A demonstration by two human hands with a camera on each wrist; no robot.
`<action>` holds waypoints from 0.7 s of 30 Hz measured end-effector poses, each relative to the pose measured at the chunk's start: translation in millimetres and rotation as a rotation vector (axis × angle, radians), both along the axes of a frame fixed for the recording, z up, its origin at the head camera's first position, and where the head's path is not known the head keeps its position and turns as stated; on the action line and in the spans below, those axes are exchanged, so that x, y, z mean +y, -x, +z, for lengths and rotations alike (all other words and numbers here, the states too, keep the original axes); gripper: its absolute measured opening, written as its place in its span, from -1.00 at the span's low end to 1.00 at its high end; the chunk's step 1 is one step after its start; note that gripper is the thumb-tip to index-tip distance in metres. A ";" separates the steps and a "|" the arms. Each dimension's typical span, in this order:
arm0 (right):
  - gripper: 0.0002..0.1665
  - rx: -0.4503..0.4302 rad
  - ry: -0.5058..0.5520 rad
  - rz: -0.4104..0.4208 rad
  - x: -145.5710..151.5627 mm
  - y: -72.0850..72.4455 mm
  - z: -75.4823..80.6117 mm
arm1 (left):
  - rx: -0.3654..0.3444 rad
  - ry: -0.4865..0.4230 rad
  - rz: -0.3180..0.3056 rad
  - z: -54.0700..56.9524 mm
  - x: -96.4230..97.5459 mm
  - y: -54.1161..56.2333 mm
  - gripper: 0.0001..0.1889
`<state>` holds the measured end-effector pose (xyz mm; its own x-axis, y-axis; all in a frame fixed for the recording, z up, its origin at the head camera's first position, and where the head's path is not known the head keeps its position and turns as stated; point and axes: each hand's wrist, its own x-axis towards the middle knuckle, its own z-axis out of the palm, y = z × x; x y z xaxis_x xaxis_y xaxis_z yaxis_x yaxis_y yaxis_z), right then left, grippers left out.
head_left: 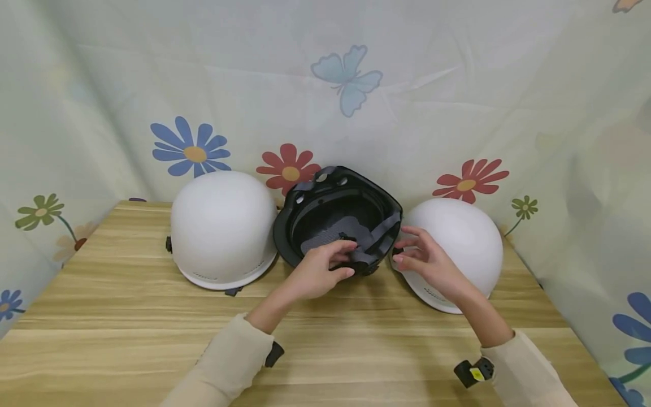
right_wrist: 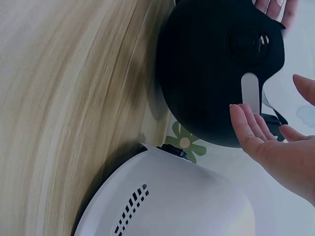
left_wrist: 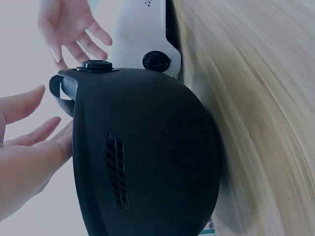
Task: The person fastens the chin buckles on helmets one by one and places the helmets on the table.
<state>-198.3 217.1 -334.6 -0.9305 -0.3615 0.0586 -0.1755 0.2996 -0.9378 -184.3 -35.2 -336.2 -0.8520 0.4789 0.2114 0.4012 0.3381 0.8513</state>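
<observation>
The black helmet (head_left: 325,223), hollow side up, lies between and just beyond the fingers; the left hand (head_left: 322,271) has its fingers over the near rim, thumb apart from them; the right hand (head_left: 429,263) has fingers and thumb apart beside it, contact unclear; left of the left fingers, one white helmet (head_left: 224,226) sits on the desk (head_left: 376,345); another white dome (head_left: 470,243) sits behind the right fingers.

Our left arm (head_left: 231,356) slants forward and to the right, our right arm (head_left: 526,373) forward and to the left. We hold our left hand (head_left: 317,272) with its fingers gently bent and the thumb apart. The fingers of our right hand (head_left: 432,265) curve loosely leftward, thumb well away from the palm. A gap separates both hands.
</observation>
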 end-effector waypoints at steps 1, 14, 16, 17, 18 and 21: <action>-0.26 0.001 -0.004 0.004 -0.3 0.1 -0.1 | -0.010 -0.011 -0.012 -0.3 0.0 0.3 -0.56; -0.38 0.045 -0.094 0.028 -8.1 -0.8 1.1 | -0.062 0.056 -0.047 12.2 -13.8 0.0 -0.53; -0.38 0.043 -0.104 0.028 -9.6 -1.8 1.7 | -0.054 0.084 -0.039 13.9 -18.8 1.2 -0.54; -0.38 0.043 -0.106 0.028 -10.4 -2.4 2.1 | -0.049 0.094 -0.036 14.3 -20.9 1.9 -0.55; -0.37 0.043 -0.105 0.029 -11.1 -2.8 2.3 | -0.050 0.102 -0.034 14.6 -22.9 2.2 -0.55; -0.37 0.046 -0.112 0.024 -13.1 -4.0 2.5 | -0.058 0.112 -0.048 13.1 -27.1 2.9 -0.56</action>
<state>-194.3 204.0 -332.1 -0.9188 -0.3903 0.0592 -0.2261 0.3974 -0.8893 -187.2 -62.3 -323.1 -0.8366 0.5377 0.1048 0.3703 0.4141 0.8315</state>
